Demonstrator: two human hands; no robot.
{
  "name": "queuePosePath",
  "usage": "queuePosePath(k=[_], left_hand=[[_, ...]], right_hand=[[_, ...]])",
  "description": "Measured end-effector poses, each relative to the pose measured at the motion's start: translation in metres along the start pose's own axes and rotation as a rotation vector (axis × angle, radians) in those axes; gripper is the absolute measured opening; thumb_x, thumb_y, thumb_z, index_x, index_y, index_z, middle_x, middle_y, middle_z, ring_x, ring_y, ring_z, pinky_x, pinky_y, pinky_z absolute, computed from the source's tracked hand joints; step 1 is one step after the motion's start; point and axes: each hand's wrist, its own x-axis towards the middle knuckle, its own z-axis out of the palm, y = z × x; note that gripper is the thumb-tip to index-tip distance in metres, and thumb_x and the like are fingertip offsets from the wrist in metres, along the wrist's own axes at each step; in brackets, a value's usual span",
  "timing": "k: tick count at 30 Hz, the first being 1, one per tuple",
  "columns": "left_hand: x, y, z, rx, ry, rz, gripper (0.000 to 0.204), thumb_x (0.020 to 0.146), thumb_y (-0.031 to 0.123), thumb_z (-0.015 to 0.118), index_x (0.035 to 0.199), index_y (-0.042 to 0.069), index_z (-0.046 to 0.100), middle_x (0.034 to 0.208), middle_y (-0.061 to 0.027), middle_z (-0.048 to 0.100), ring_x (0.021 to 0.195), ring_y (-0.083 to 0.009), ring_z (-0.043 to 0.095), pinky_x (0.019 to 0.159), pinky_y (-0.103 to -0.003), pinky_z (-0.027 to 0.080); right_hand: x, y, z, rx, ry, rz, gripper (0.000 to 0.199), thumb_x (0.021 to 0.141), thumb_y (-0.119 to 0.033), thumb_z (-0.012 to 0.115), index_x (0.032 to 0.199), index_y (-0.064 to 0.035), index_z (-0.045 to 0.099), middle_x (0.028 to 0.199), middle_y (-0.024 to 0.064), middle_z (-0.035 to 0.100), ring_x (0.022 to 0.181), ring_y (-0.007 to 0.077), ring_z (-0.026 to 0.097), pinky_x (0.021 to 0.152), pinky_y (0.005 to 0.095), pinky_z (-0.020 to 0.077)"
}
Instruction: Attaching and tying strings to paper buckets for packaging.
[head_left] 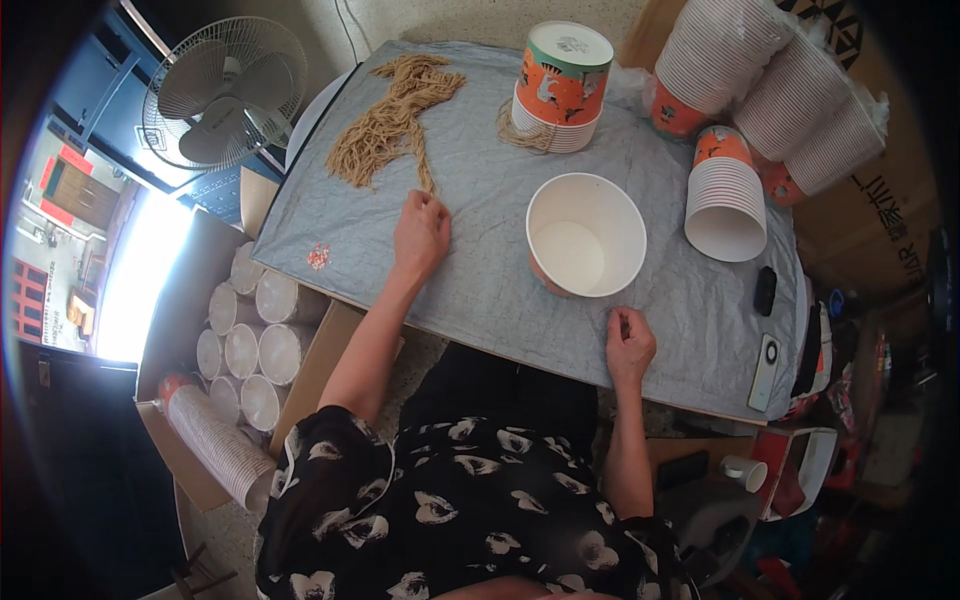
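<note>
A bundle of loose tan twine strands (395, 120) lies at the far left of the cloth-covered table, one tail trailing toward me. My left hand (422, 235) is closed at the lower end of that tail, fingertips pinched on the twine. In front of me stands a large white-lined paper bucket (585, 238), its open mouth facing up. Just below it, near the table's front edge, my right hand (630, 347) is curled in a pinch; whatever it holds, if anything, is too small to make out. An upside-down stack of orange paper buckets (563, 90) stands behind, with twine strands (524, 132) beside it.
Nested paper buckets (725, 210) lie on the right, near plastic-wrapped stacks (800, 90). A black object (765, 291) and a phone (765, 372) rest by the right edge. Small red-and-white bits (318, 257) lie at left. A carton (190, 450) of buckets and a fan (225, 95) stand leftward.
</note>
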Motion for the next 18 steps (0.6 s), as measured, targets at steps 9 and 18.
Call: queuePosePath(k=[9, 18], left_hand=[[-0.145, 0.089, -0.049, -0.297, -0.39, 0.024, 0.006, 0.09, 0.009, 0.066, 0.091, 0.005, 0.062, 0.086, -0.0195, 0.065, 0.077, -0.0425, 0.065, 0.067, -0.049, 0.053], [-0.154, 0.192, -0.05, -0.665, -1.115, 0.251, 0.009, 0.087, 0.009, 0.068, 0.086, 0.001, 0.063, 0.073, -0.0147, 0.069, 0.07, -0.0333, 0.07, 0.064, -0.042, 0.054]], right_hand=[[0.0, 0.0, -0.001, 0.02, -0.03, -0.037, 0.008, 0.09, -0.011, 0.07, 0.094, -0.0043, 0.071, 0.084, 0.0094, 0.069, 0.07, 0.0229, 0.067, 0.066, 0.0331, 0.0525], [-0.002, -0.004, -0.017, 0.284, -0.119, 0.197, 0.014, 0.096, -0.015, 0.065, 0.101, -0.0027, 0.071, 0.089, 0.0053, 0.071, 0.078, 0.0157, 0.066, 0.075, 0.0314, 0.0524]])
